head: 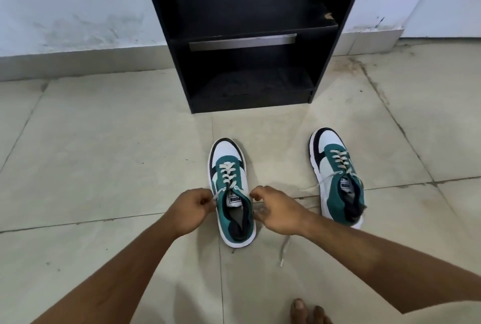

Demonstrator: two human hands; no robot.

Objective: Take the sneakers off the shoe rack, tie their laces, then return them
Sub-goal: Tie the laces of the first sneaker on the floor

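Observation:
Two green, white and black sneakers stand on the tiled floor, toes pointing toward the rack. The nearer sneaker [231, 193] lies between my hands. My left hand [190, 213] pinches its left lace end beside the tongue. My right hand [277, 210] is closed on the right lace, whose loose end [284, 249] trails down on the floor below the wrist. The second sneaker [337, 178] sits apart at the right with its laces untied and one lace lying out to its left.
A black shoe rack [250, 37] with bare shelves stands against the pale wall straight ahead. Beige floor tiles [104, 154] spread all around. My bare toes [308, 310] show at the bottom edge.

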